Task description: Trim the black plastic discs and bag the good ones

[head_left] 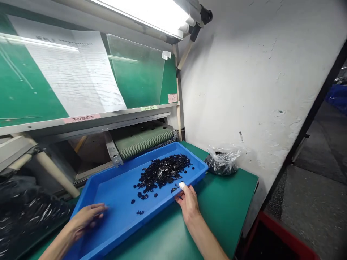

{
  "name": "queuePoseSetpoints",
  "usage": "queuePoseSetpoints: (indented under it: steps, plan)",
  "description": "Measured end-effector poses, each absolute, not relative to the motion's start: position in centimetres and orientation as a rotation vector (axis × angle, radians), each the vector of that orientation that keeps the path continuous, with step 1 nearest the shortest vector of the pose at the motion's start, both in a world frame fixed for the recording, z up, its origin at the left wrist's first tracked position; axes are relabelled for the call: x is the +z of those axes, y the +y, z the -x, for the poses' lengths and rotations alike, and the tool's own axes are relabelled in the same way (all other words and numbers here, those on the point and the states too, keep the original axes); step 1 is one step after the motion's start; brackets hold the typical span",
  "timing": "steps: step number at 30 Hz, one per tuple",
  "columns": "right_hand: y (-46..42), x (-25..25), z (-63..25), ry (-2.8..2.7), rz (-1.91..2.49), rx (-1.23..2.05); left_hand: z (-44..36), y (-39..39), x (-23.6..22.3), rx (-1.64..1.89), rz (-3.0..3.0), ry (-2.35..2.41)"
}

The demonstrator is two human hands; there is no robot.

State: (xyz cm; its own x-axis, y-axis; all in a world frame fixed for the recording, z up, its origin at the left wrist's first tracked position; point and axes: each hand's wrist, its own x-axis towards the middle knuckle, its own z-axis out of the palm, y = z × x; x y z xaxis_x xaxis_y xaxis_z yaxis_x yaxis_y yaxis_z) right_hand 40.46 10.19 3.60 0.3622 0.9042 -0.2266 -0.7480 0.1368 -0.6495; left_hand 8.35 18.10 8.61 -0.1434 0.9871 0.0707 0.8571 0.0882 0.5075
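Observation:
A shallow blue tray (111, 236) lies at an angle on the green table, with a heap of small black round plastic parts (165, 169) inside. A few black parts are scattered off the heap, and a small toothed black piece (140, 212) lies nearer the front rim. My right hand (188, 202) grips the tray's front rim, its white-covered thumb on top and the fingers below. Over the tray's left end, my left hand (86, 220) is slightly blurred. Its fingers point right, loosely bent, and no object shows in them.
A green conveyor belt (143, 139) ends just behind the tray, carrying a few black parts. A clear plastic bag of black parts (222, 162) sits by the white wall. Black bags (29, 213) stand at left. A red bin (279, 238) is below the table's right edge.

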Motion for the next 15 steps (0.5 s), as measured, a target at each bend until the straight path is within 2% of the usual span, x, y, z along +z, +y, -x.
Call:
queuePoseSetpoints:
  steps: [6, 9, 15]
  plan:
    - [4.3, 2.1, -40.9, -0.204, 0.748, 1.205, -4.5, 12.3, 11.0, 0.849, -1.785, 2.203]
    - [1.8, 1.1, -41.6, -0.222, 0.729, 1.215, -3.6, 8.7, 10.2, 0.899, -1.583, 2.308]
    - [-0.2, 0.8, -43.1, -0.298, 0.724, 1.223, -4.3, 4.3, 9.5, 0.965, -1.467, 2.136]
